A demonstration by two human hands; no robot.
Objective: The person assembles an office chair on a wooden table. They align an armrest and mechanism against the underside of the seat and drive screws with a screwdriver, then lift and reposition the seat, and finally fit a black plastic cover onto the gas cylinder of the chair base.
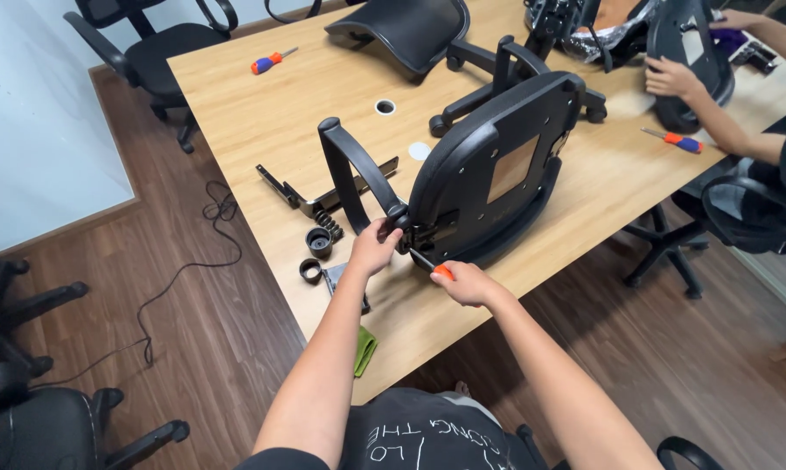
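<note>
A meeting room with dark wood-plank flooring and a pale wall holds a long light-wood table [236, 113], seen from the head camera looking down over its near edge.

At the centre of the view a black chair seat [497, 174] stands tilted on its edge on the table, its underside plate facing the camera. The left hand [374, 248] is clenched around the lower end of the black armrest [349, 174], which rises toward 11 o'clock from the seat's corner. Just at 4 o'clock from it, the right hand [469, 283] grips an orange-handled screwdriver [432, 265] — its shaft points toward 10 o'clock, to the spot where the armrest meets the seat.

At 9 o'clock from the left hand lie two short black cylinders [316, 252] and a metal bracket with a spring [310, 196]. A green cloth [364, 350] hangs at the table edge near 6 o'clock. Far off at 11 o'clock lies another screwdriver, orange and blue [269, 61].

At 1 o'clock a five-star chair base [515, 74] rests behind the seat — beyond it, another person's hands [671, 78] hold a black chair part, with a third screwdriver [675, 139] near them.
</note>
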